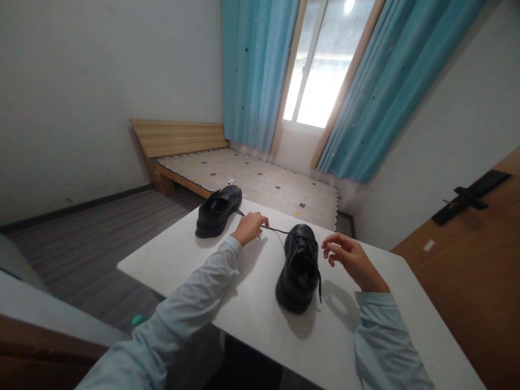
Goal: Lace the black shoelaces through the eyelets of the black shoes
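The left hand (251, 227) is pinching a black lace (277, 230) running to the near shoe (298, 273) on the tabletop (247, 303); the right hand (347, 257) is hovering open just right of it. Hard pulling could be dragging that unheld shoe leftward. The pinching hand is hiding whether the lace is reaching the far-left shoe (211, 223).

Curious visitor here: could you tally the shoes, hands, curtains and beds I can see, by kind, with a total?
Shoes: 2 (left shoe, right shoe)
Hands: 2 (left hand, right hand)
Curtains: 2 (left curtain, right curtain)
Bed: 1
Total: 7
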`<action>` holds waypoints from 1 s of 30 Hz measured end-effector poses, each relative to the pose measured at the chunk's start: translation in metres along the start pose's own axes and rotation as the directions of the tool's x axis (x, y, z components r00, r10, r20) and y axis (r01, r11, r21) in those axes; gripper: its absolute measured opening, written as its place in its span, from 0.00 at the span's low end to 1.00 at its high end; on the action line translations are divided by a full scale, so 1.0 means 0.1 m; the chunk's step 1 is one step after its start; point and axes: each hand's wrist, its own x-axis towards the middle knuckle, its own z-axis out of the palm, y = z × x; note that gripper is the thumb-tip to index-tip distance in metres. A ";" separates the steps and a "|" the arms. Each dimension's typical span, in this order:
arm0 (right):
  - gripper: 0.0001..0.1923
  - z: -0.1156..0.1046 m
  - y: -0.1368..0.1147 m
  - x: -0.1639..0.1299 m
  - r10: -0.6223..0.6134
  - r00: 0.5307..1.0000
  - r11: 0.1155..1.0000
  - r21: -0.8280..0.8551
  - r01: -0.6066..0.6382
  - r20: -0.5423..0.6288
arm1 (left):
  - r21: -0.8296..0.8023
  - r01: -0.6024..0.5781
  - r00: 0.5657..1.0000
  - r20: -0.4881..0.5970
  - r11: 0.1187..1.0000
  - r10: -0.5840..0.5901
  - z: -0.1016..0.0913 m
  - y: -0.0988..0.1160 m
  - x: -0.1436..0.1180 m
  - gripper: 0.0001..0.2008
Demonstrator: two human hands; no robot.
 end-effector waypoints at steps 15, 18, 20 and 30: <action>0.11 -0.03 0.30 0.17 0.029 0.950 0.988 -0.136 -0.075 -0.310 | 0.232 0.082 0.991 0.083 0.969 -0.104 0.06 -0.05 -0.03 0.06; 0.11 -0.01 0.30 0.17 0.026 0.950 0.986 -0.148 -0.075 -0.310 | 0.211 0.084 0.989 0.098 0.974 -0.107 0.05 -0.05 -0.03 0.07; 0.11 -0.01 0.30 0.18 0.021 0.950 0.985 -0.155 -0.072 -0.312 | 0.183 0.078 0.990 0.104 0.980 -0.099 0.05 -0.06 -0.03 0.07; 0.15 0.03 0.27 0.18 -0.012 0.942 0.981 -0.185 -0.053 -0.335 | 0.034 -0.075 0.976 -0.200 0.997 0.080 0.10 0.18 0.12 0.07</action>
